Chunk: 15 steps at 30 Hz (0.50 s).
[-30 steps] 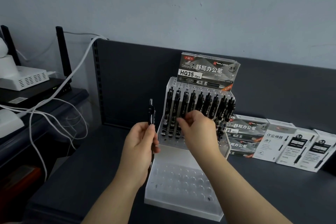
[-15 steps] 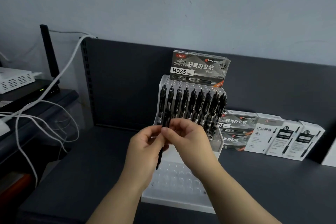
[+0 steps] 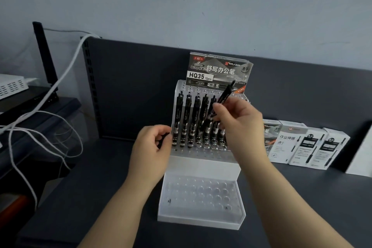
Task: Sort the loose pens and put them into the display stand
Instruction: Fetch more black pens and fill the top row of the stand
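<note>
Over the dark desk (image 3: 100,177) the pen (image 3: 225,94) was tilted above the stand (image 3: 201,165), pinched by the right hand (image 3: 239,127). I judged it needed uprighting over a free hole. The left hand (image 3: 151,147) was curled alongside; I couldn't tell whether it held anything.

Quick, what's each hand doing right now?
Left hand: fingers curled; whether it holds anything cannot be told.
Right hand: holding a black pen.

Black pen (image 3: 225,93) tilted before white stand (image 3: 201,165); pens (image 3: 187,119) upright.
</note>
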Motion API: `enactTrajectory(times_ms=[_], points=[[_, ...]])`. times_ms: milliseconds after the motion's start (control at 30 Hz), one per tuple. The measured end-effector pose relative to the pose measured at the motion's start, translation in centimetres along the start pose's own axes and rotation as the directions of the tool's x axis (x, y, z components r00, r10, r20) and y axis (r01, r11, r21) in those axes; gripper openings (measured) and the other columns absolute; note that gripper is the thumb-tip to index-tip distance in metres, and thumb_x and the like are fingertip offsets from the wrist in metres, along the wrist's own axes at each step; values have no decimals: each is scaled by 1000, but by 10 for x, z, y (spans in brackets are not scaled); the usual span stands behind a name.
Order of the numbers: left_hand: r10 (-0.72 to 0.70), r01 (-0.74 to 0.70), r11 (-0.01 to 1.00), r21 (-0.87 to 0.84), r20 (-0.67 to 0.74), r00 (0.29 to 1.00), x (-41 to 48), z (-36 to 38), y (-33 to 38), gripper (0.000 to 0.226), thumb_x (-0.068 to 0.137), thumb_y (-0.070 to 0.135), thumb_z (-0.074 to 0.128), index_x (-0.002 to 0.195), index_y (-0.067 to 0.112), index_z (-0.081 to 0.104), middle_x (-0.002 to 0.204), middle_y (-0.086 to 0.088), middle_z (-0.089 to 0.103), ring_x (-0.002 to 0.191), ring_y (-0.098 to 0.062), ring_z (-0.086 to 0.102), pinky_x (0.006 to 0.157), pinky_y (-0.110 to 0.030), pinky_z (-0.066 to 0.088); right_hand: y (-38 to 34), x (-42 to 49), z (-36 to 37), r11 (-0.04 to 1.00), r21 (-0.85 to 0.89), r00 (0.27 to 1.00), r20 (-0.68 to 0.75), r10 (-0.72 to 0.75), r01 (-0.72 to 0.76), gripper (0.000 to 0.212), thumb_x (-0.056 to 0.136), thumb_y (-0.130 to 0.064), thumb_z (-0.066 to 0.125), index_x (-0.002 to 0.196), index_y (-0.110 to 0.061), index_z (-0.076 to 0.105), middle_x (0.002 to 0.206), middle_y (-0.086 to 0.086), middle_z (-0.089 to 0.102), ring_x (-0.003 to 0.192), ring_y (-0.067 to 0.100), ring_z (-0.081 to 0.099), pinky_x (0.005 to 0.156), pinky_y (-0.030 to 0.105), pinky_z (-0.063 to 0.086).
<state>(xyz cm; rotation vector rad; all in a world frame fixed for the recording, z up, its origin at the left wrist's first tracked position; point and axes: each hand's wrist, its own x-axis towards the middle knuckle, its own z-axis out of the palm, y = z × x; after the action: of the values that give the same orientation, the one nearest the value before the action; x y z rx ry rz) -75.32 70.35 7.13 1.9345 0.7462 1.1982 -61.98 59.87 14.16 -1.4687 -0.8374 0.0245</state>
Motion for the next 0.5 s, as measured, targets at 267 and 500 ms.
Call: enactTrajectory(times_ms=[267, 500], points=[[-208, 218, 963, -161, 77, 975, 5, 18, -17, 14, 89, 14, 60, 100, 21, 56, 91, -2, 60, 77, -12, 56, 65, -19, 46, 17, 3, 15, 912, -408, 998, 68, -8, 36, 27, 89, -30, 62, 110, -14, 63, 79, -12, 60, 73, 6, 58, 66, 19, 45], [-363, 419, 834, -358, 215, 907, 13, 23, -23, 17, 90, 16, 58, 105, 24, 56, 99, -11, 59, 86, -22, 55, 79, -39, 47, 24, 4, 20, 762, -644, 987, 158, 38, 73, 20, 92, -32, 55, 81, -15, 55, 58, -4, 55, 55, 13, 52, 50, 26, 40]])
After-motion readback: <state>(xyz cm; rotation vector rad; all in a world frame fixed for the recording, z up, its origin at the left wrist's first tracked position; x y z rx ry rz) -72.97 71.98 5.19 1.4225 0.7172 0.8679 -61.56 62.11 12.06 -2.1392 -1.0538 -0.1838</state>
